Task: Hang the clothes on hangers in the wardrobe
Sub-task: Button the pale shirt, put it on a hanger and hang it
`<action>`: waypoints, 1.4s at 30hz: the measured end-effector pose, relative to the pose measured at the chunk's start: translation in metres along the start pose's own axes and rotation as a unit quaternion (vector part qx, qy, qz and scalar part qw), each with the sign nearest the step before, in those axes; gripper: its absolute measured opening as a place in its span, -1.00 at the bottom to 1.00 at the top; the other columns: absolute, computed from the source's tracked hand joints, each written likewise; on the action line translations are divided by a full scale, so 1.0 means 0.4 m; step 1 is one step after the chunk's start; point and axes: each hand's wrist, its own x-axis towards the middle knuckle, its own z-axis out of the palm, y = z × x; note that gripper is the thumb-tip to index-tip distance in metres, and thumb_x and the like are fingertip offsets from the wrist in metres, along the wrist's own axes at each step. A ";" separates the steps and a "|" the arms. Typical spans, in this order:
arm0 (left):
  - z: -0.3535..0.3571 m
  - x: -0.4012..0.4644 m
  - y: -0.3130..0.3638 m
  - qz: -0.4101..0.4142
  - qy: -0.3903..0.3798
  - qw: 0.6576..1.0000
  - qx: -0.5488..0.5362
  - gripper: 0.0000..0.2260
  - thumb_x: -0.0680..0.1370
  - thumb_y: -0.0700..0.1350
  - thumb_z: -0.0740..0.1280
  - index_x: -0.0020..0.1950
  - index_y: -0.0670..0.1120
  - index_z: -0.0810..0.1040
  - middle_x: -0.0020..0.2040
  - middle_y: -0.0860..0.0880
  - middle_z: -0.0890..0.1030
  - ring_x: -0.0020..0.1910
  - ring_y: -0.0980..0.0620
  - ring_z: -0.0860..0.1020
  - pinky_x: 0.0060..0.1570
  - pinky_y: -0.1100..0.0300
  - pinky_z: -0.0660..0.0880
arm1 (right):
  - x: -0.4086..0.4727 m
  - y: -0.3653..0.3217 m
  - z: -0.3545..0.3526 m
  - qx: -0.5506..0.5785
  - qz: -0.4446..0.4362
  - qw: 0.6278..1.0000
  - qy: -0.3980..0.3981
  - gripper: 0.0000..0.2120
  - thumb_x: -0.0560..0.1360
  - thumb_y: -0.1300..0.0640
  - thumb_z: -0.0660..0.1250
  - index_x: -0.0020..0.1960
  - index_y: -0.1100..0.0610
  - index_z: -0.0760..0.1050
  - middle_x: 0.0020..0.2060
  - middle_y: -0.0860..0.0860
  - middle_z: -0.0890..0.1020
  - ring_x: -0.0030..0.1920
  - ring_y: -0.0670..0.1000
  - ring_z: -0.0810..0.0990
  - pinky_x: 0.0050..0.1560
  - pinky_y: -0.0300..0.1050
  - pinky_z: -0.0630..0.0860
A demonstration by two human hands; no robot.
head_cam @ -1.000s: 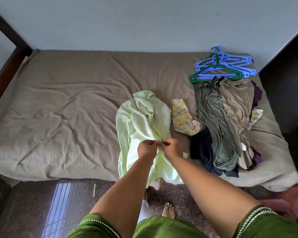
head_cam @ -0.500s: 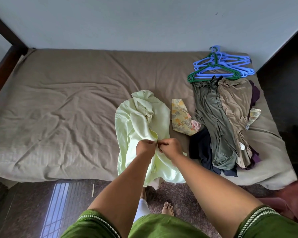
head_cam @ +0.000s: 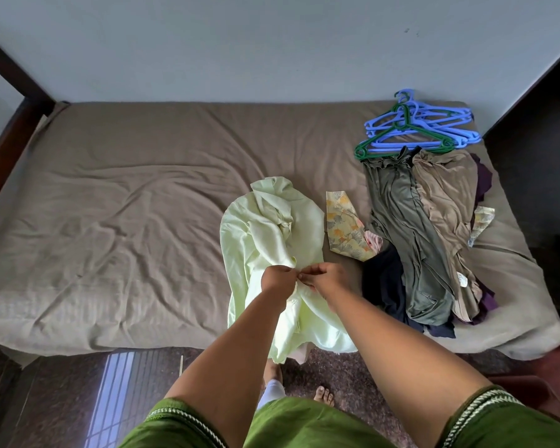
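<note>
Pale green cotton lay right under my hands: the light green garment (head_cam: 272, 240) was spread on the bed (head_cam: 126, 221), its long axis running from the bunched collar end far from me down to the hem that spilled over the near edge of the mattress toward my feet. My left hand (head_cam: 278, 279) and my right hand (head_cam: 327, 276) met over its middle, nearly touching, each pinching a small bit of the fabric between thumb and fingertips; what exactly I was pinching, a button or a tie, was too small to tell. So both hands were closed on the garment, neither one free. The hangers (head_cam: 414, 130), several blue and 1 green, sat in a heap at the far right corner of the bed, well apart from my hands and beyond the pile of clothes (head_cam: 427, 227) that lay between. I judged that reaching a hanger was what the next move depended on, and my right hand was plainly the nearer one for that, reaching up and to the right over the pile, while the left could keep hold of the garment. A small floral cloth (head_cam: 343, 227) lay just beside the green garment on its right. No wardrobe showed in view.
</note>
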 end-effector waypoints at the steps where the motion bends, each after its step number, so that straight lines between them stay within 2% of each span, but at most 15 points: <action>1: -0.001 0.001 -0.001 0.008 -0.003 1.000 -0.001 -0.88 0.54 -0.12 0.39 -0.21 -0.07 0.58 -0.18 -0.08 0.60 -0.14 -0.05 0.53 -0.07 0.16 0.47 | 0.004 -0.001 0.003 0.001 0.008 1.000 0.001 -0.86 0.37 0.37 0.50 -0.23 0.21 0.57 -0.31 0.09 0.64 -0.27 -0.02 0.63 -0.25 -0.30 0.54; 5: -0.007 0.012 -0.005 0.016 0.000 1.000 -0.012 -0.88 0.56 -0.11 0.37 -0.16 -0.09 0.61 -0.18 -0.09 0.61 -0.16 -0.05 0.54 -0.12 0.17 0.48 | 0.029 -0.007 0.011 -0.036 0.022 0.999 -0.009 -0.86 0.37 0.16 0.55 -0.22 0.12 0.59 -0.26 0.07 0.67 -0.20 0.02 0.62 -0.14 -0.10 0.53; 8: -0.027 0.024 0.000 0.036 -0.046 0.998 0.028 -0.82 0.60 -0.07 0.30 -0.08 -0.13 0.62 -0.19 -0.10 0.56 -0.23 -0.03 0.48 -0.20 0.17 0.41 | 0.032 -0.024 0.009 0.047 0.069 0.994 -0.066 -0.89 0.44 0.24 0.47 -0.19 0.15 0.54 -0.34 0.01 0.62 -0.27 -0.06 0.54 -0.18 -0.21 0.44; 11: -0.039 0.032 0.013 0.027 -0.101 0.994 0.032 -0.76 0.64 -0.08 0.22 0.10 -0.21 0.59 -0.09 -0.13 0.55 -0.14 -0.04 0.48 -0.10 0.16 0.39 | 0.028 -0.045 0.004 0.034 0.096 0.990 -0.101 -0.92 0.50 0.10 0.42 -0.11 0.07 0.53 -0.23 -0.06 0.61 -0.17 -0.12 0.52 -0.19 -0.23 0.32; 15: -0.023 0.068 0.007 -0.001 -0.115 0.993 -0.003 -0.71 0.59 -0.05 0.14 0.21 -0.12 0.50 0.18 -0.19 0.57 0.09 -0.16 0.54 0.18 0.01 0.49 | 0.042 -0.043 -0.001 -0.129 0.024 0.986 -0.101 -0.57 0.40 -0.22 0.43 0.12 0.01 0.47 0.01 -0.04 0.57 0.07 -0.01 0.51 -0.07 -0.15 0.39; 18: -0.030 0.054 0.018 0.001 -0.098 0.995 -0.023 -0.77 0.62 0.01 0.09 0.17 -0.04 0.44 0.12 -0.18 0.54 -0.01 -0.18 0.55 0.14 -0.17 0.54 | 0.047 -0.031 -0.031 -0.214 0.025 0.967 -0.138 -0.64 0.39 -0.02 0.52 0.09 0.08 0.51 -0.06 -0.02 0.57 0.03 0.00 0.54 -0.07 -0.20 0.43; 20: -0.038 0.026 0.028 -0.006 -0.106 0.992 -0.066 -0.84 0.66 -0.01 0.07 0.14 -0.02 0.37 0.03 -0.11 0.54 -0.11 -0.12 0.54 -0.04 -0.03 0.58 | 0.050 -0.019 -0.047 -0.291 0.029 0.946 -0.140 -0.72 0.42 0.00 0.49 0.05 0.12 0.56 -0.08 -0.01 0.57 -0.01 0.02 0.55 -0.05 -0.17 0.43; 22: -0.039 0.013 0.025 -0.027 -0.121 0.988 -0.088 -0.86 0.67 0.02 0.12 0.17 0.00 0.33 0.01 -0.06 0.55 -0.11 -0.08 0.56 -0.08 0.07 0.55 | 0.048 -0.008 -0.048 -0.277 0.028 0.951 -0.132 -0.70 0.45 -0.04 0.45 0.04 0.16 0.59 -0.06 0.04 0.59 0.02 0.08 0.58 0.01 -0.09 0.46; 25: -0.028 0.002 -0.005 -0.057 -0.155 0.984 -0.071 -0.63 0.55 0.12 0.33 0.20 -0.07 0.37 -0.01 -0.09 0.56 -0.09 -0.05 0.55 -0.10 0.12 0.50 | 0.036 0.005 -0.037 -0.218 0.034 0.967 -0.127 -0.68 0.49 -0.07 0.41 0.11 0.14 0.59 -0.11 0.02 0.60 -0.06 0.04 0.59 -0.09 -0.12 0.49; 28: -0.009 0.012 -0.063 -0.065 -0.165 0.983 -0.046 -0.44 0.31 0.08 0.44 0.17 -0.24 0.52 -0.19 -0.12 0.50 -0.31 0.01 0.44 -0.34 0.19 0.33 | 0.018 0.018 -0.036 -0.254 0.011 0.961 -0.111 -0.80 0.48 -0.14 0.38 -0.12 -0.01 0.59 -0.32 -0.09 0.53 -0.28 -0.09 0.48 -0.31 -0.24 0.37; 32: -0.005 -0.035 -0.101 -0.078 -0.176 0.980 -0.042 -0.73 0.18 -0.19 0.29 -0.15 -0.19 0.55 -0.34 -0.07 0.41 -0.43 0.05 0.29 -0.42 0.23 0.21 | 0.003 0.049 -0.051 -0.226 0.009 0.969 -0.097 -0.70 0.46 -0.11 0.43 -0.10 0.15 0.62 -0.25 0.00 0.59 -0.24 -0.04 0.50 -0.27 -0.23 0.37; 34: 0.002 -0.062 -0.117 -0.061 -0.175 0.982 0.033 -0.82 0.13 -0.21 0.26 -0.29 -0.18 0.48 -0.40 -0.07 0.36 -0.42 0.02 0.27 -0.42 0.23 0.21 | -0.010 0.062 -0.062 -0.191 0.027 0.976 -0.097 -0.70 0.44 -0.05 0.47 -0.07 0.21 0.63 -0.20 0.05 0.62 -0.21 -0.01 0.53 -0.23 -0.22 0.42; 37: 0.018 -0.102 -0.139 -0.027 -0.146 0.975 0.167 -0.94 0.28 -0.20 0.38 -0.30 -0.14 0.53 -0.39 -0.04 0.43 -0.39 0.01 0.36 -0.40 0.25 0.28 | -0.037 0.073 -0.074 -0.176 0.039 0.975 -0.129 -0.89 0.46 0.12 0.47 -0.18 0.14 0.58 -0.29 0.03 0.59 -0.31 -0.06 0.52 -0.27 -0.21 0.52; 40: 0.036 -0.126 -0.161 -0.002 -0.120 0.976 0.184 -0.93 0.42 -0.18 0.42 -0.24 -0.09 0.55 -0.33 -0.02 0.48 -0.34 0.03 0.42 -0.34 0.24 0.34 | -0.065 0.094 -0.079 -0.190 0.059 0.968 -0.152 -0.92 0.45 0.22 0.47 -0.16 0.13 0.58 -0.23 0.06 0.62 -0.27 -0.02 0.58 -0.04 -0.04 0.60; 42: 0.039 -0.140 -0.174 0.028 -0.096 0.975 0.197 -0.90 0.47 -0.10 0.42 -0.21 -0.05 0.55 -0.28 -0.02 0.53 -0.28 0.00 0.46 -0.27 0.24 0.36 | -0.078 0.102 -0.088 -0.218 0.044 0.967 -0.124 -0.90 0.43 0.19 0.49 -0.17 0.14 0.58 -0.27 0.05 0.62 -0.26 0.01 0.58 -0.08 -0.08 0.59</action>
